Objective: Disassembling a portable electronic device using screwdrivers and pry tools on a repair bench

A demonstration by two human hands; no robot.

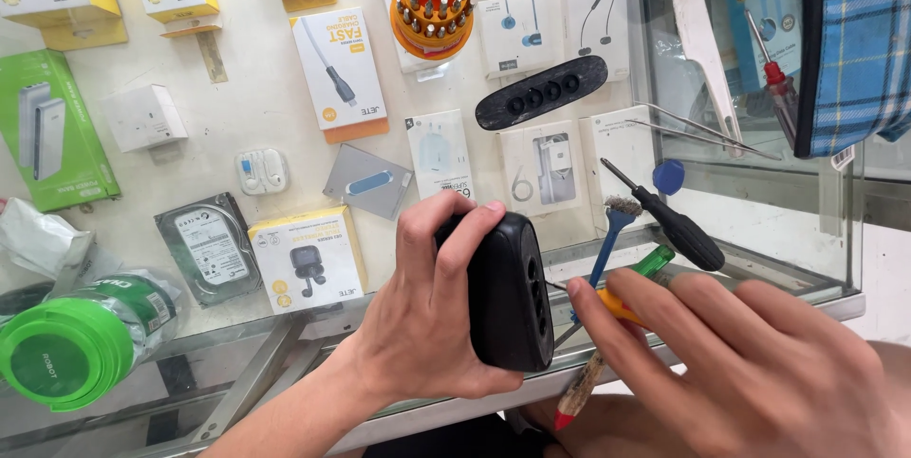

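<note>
Glass counter (778,268), display case under it; packaged goods show through the top. Front edge runs bottom left to right corner.

Black power strip body (508,292) stands on end near the front edge, middle of the counter, socket holes facing right. It sits inside the left hand (427,325) and just left of the right hand (750,373).

Left hand: wrapped around the strip from the left, fingers curled over its top end, thumb low along the near side. Firm grasp, closed on the body.

Right hand: at the front right corner, fingers mostly straight and close together, fingertips resting on an orange-and-green handled tool (631,287) lying on the glass. Whether it grips the tool or only touches it, cannot tell.

Around the hands: black-handled screwdriver (678,225) and blue brush (612,230) just behind the right fingertips, red-tipped brush (581,392) poking out beneath them over the front edge. Detached black socket faceplate (541,93) farther back. Orange bit holder (433,0) at the back edge. Green tape roll (66,349) at the front left corner.

Room: bare glass left of the left wrist along the front edge; the right side is crowded with tools up to the glass wall.
</note>
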